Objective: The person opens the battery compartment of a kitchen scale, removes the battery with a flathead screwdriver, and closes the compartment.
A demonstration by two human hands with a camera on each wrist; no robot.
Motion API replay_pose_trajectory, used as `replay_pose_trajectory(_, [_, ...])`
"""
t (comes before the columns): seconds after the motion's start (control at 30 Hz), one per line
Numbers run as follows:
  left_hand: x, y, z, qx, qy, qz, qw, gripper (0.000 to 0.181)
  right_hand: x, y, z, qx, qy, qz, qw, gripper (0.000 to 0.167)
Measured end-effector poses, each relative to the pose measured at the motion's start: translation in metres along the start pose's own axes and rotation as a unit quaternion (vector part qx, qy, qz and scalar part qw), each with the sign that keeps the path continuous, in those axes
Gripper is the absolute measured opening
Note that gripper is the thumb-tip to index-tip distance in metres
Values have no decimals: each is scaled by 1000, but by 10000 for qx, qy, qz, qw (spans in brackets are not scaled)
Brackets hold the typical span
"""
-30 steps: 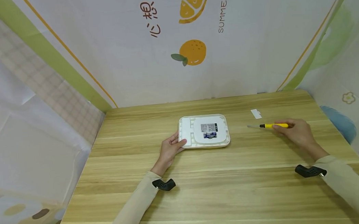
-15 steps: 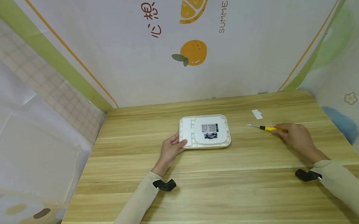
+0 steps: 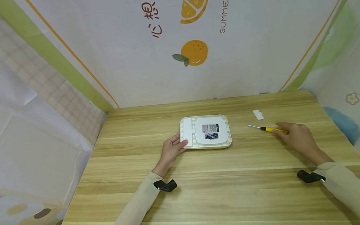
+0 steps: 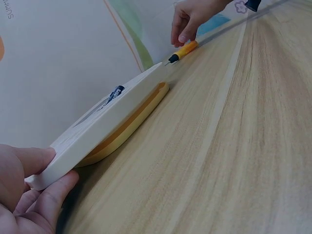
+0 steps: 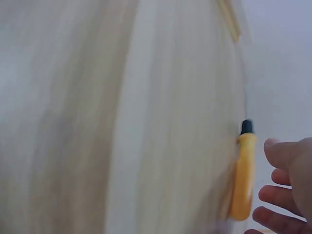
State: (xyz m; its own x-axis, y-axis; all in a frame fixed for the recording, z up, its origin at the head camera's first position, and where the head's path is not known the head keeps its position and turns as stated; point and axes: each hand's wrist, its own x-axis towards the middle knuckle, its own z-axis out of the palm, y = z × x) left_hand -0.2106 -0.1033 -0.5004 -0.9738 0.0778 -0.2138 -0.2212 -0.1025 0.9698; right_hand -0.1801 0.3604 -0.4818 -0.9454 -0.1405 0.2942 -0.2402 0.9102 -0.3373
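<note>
Your right hand (image 3: 297, 138), relaxed and parted, holds nothing; the screwdriver (image 3: 268, 129) lies just beside it on the table (image 3: 234, 191) — long axis roughly crosswise, tip (image 3: 249, 125) pointing left toward the device (image 3: 200, 133). Your left hand (image 3: 169, 151), farther from the screwdriver, pinches that device's near left corner.

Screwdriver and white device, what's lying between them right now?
In the head view, only bare tabletop lies between the screwdriver and the white device; the small white piece lies farther back.

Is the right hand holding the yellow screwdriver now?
No, the right wrist view shows a gap between the right hand and the yellow screwdriver.
</note>
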Motion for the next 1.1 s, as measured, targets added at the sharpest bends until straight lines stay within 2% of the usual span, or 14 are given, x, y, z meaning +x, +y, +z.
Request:
replay_pose_trajectory(0.47, [1,-1,-1,-35,3,42,10000,60,13,-29,-4,502,89,-240,9984,40])
replay_pose_trajectory(0.67, [2,-2,-1,75,-29,47,10000,60,23,-48,-14,842,120,-374,9957,37])
replay_pose_trajectory(0.87, [0,0,-1,143,-42,60,9999,60,36,-76,-25,905,-266,-545,9940,36])
replay_pose_trajectory(1.1, [0,0,0,100,-13,40,9999,61,59,-109,-34,723,-859,-1079,9878,35])
